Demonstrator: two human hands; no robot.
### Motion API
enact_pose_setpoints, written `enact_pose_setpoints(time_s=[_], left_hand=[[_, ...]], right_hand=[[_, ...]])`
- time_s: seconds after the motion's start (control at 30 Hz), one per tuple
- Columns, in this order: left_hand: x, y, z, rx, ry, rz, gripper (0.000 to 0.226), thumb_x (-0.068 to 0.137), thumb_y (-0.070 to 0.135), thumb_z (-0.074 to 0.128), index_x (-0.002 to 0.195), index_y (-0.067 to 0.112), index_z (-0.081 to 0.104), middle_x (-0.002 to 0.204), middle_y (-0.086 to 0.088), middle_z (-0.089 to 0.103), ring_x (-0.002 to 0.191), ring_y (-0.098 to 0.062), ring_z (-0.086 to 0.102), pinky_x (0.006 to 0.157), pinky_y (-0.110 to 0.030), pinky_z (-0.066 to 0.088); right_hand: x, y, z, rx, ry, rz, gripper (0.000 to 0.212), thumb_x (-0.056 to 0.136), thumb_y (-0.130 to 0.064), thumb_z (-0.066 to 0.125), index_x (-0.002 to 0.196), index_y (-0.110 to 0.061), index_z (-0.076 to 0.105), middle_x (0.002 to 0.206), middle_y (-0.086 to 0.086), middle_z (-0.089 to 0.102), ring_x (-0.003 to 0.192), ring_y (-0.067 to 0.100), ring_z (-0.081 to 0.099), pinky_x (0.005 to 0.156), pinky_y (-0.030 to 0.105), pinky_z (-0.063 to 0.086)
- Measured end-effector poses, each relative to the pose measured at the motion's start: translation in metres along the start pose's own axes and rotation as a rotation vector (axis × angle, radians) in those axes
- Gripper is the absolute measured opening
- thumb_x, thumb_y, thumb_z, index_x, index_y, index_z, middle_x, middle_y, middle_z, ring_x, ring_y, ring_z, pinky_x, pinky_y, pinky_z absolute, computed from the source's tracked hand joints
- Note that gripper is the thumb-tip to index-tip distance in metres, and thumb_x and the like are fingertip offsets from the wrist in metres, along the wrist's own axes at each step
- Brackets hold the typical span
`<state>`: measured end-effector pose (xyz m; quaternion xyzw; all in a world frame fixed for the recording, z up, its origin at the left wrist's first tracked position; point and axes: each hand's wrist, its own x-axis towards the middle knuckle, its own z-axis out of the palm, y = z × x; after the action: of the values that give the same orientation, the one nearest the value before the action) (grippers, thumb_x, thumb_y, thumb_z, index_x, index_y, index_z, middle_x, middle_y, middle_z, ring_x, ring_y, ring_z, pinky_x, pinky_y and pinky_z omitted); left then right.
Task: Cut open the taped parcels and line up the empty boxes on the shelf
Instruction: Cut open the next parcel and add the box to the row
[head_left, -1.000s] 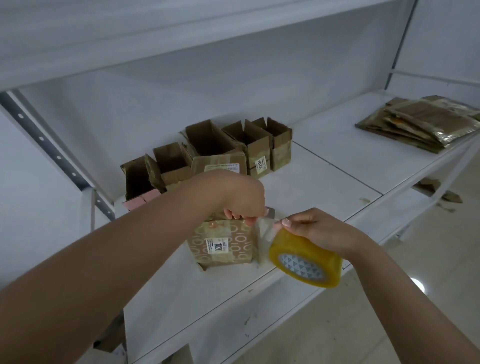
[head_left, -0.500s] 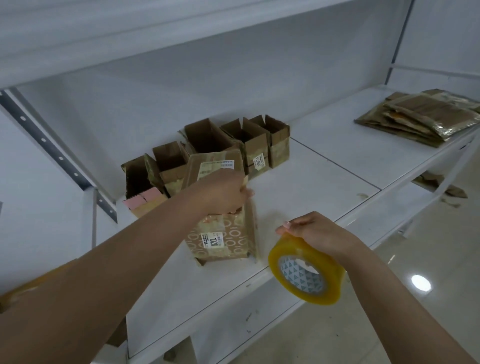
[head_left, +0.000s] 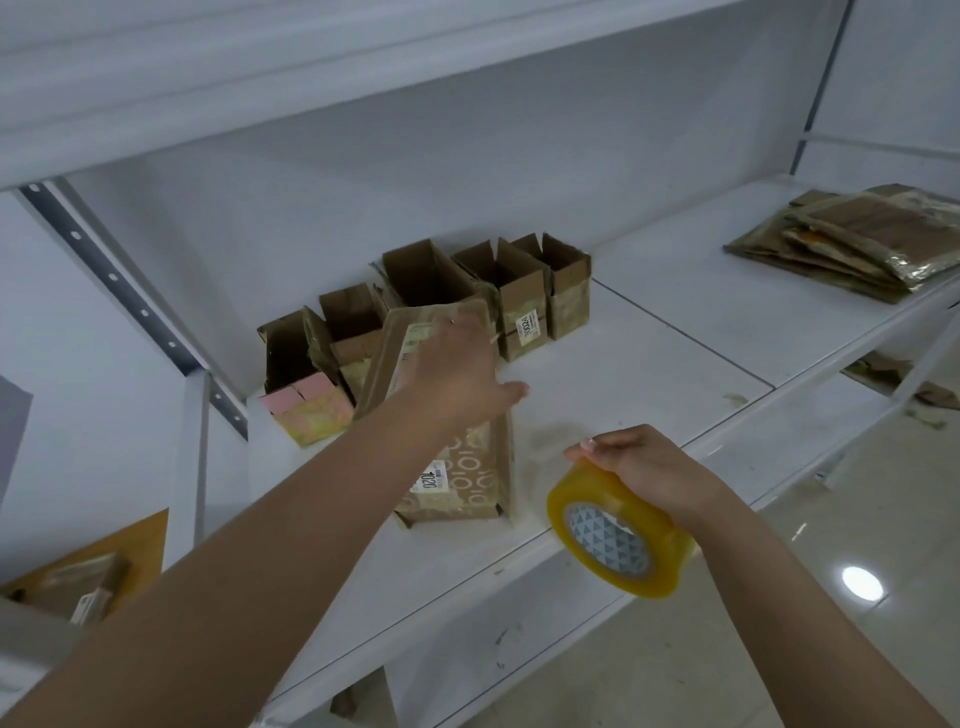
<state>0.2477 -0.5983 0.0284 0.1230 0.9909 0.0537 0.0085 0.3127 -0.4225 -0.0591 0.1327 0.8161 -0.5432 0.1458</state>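
Left hand (head_left: 457, 379) lay flat on taped parcel (head_left: 457, 467), fingers spread, no clear grasp. Right hand (head_left: 644, 467) gripped tape roll (head_left: 618, 535) just right of parcel; open boxes (head_left: 519, 291) beyond left hand.

Storeroom or parcel-packing room. White metal shelving (head_left: 649, 364) with a perforated upright (head_left: 130, 306) is seen at 10 o'clock; opened cardboard boxes (head_left: 498, 291) are ranged at 12 o'clock; flattened packaging (head_left: 857, 244) is stacked at 2 o'clock; a glossy tiled floor (head_left: 831, 597) is shown at 4 o'clock.
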Motion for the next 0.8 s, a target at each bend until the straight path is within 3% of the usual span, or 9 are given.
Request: enact_pose_setpoints(time_s=[0.1, 0.2, 0.33, 0.4, 0.5, 0.57, 0.7, 0.8], left_hand=[[-0.001, 0.000, 0.005, 0.189, 0.002, -0.072, 0.091, 0.086, 0.063, 0.057, 0.147, 0.003, 0.027, 0.147, -0.018, 0.037, 0.123, -0.032, 0.051, 0.085, -0.038, 0.048], [-0.003, -0.008, 0.010, 0.239, -0.087, -0.004, 0.066, 0.093, 0.048, 0.054, 0.142, 0.007, 0.036, 0.146, -0.016, 0.040, 0.113, -0.032, 0.056, 0.077, -0.035, 0.044], [-0.017, -0.038, -0.005, 0.149, -0.214, 0.220, 0.065, 0.091, 0.033, 0.063, 0.147, 0.024, 0.031, 0.123, 0.000, 0.055, 0.097, -0.016, 0.056, 0.071, -0.026, 0.043], [-0.021, -0.049, -0.018, 0.045, -0.260, 0.192, 0.072, 0.089, 0.035, 0.068, 0.150, 0.033, 0.030, 0.134, 0.007, 0.051, 0.107, -0.011, 0.051, 0.079, -0.024, 0.043], [-0.017, -0.047, -0.023, -0.002, -0.081, 0.136, 0.073, 0.083, 0.059, 0.065, 0.146, 0.034, 0.039, 0.140, 0.010, 0.051, 0.123, -0.014, 0.049, 0.099, -0.034, 0.044], [-0.014, -0.031, -0.013, -0.015, 0.027, 0.143, 0.079, 0.081, 0.068, 0.060, 0.147, 0.030, 0.039, 0.141, 0.007, 0.053, 0.126, -0.018, 0.051, 0.100, -0.038, 0.046], [-0.014, -0.012, 0.012, 0.129, 0.053, 0.129, 0.070, 0.089, 0.051, 0.061, 0.147, 0.021, 0.034, 0.132, 0.000, 0.057, 0.113, -0.023, 0.059, 0.084, -0.037, 0.051], [-0.017, -0.019, 0.014, 0.177, 0.070, 0.160, 0.056, 0.093, 0.033, 0.063, 0.144, 0.032, 0.040, 0.128, 0.003, 0.060, 0.113, -0.020, 0.059, 0.082, -0.034, 0.050]], right_hand=[[0.000, -0.003, -0.004, 0.010, 0.030, 0.000, 0.025, 0.098, -0.042, 0.053, 0.101, -0.032, 0.076, 0.107, 0.001, 0.069, 0.097, 0.021, 0.065, 0.096, 0.040, 0.052], [0.001, -0.004, -0.013, 0.057, 0.075, -0.007, 0.025, 0.099, -0.040, 0.053, 0.098, -0.032, 0.077, 0.107, -0.002, 0.069, 0.094, 0.020, 0.065, 0.094, 0.042, 0.053], [0.000, -0.010, -0.031, 0.111, 0.172, -0.023, 0.025, 0.099, -0.038, 0.053, 0.098, -0.029, 0.077, 0.110, 0.001, 0.070, 0.096, 0.023, 0.065, 0.094, 0.044, 0.053], [-0.002, -0.014, -0.037, 0.102, 0.204, -0.028, 0.025, 0.099, -0.039, 0.052, 0.100, -0.031, 0.076, 0.112, 0.000, 0.069, 0.097, 0.022, 0.064, 0.096, 0.044, 0.052], [-0.002, -0.021, -0.040, 0.091, 0.223, -0.045, 0.027, 0.100, -0.040, 0.051, 0.104, -0.030, 0.075, 0.113, 0.001, 0.068, 0.096, 0.022, 0.063, 0.095, 0.044, 0.052], [-0.003, -0.024, -0.038, 0.090, 0.214, -0.053, 0.026, 0.100, -0.038, 0.051, 0.105, -0.028, 0.075, 0.113, 0.001, 0.067, 0.093, 0.020, 0.062, 0.094, 0.043, 0.052], [-0.002, -0.023, -0.037, 0.088, 0.202, -0.044, 0.024, 0.099, -0.038, 0.052, 0.098, -0.032, 0.075, 0.110, 0.001, 0.068, 0.095, 0.025, 0.064, 0.095, 0.051, 0.052], [-0.002, -0.015, -0.042, 0.116, 0.222, -0.036, 0.025, 0.099, -0.039, 0.053, 0.093, -0.032, 0.076, 0.108, 0.001, 0.069, 0.095, 0.027, 0.065, 0.094, 0.053, 0.053]])
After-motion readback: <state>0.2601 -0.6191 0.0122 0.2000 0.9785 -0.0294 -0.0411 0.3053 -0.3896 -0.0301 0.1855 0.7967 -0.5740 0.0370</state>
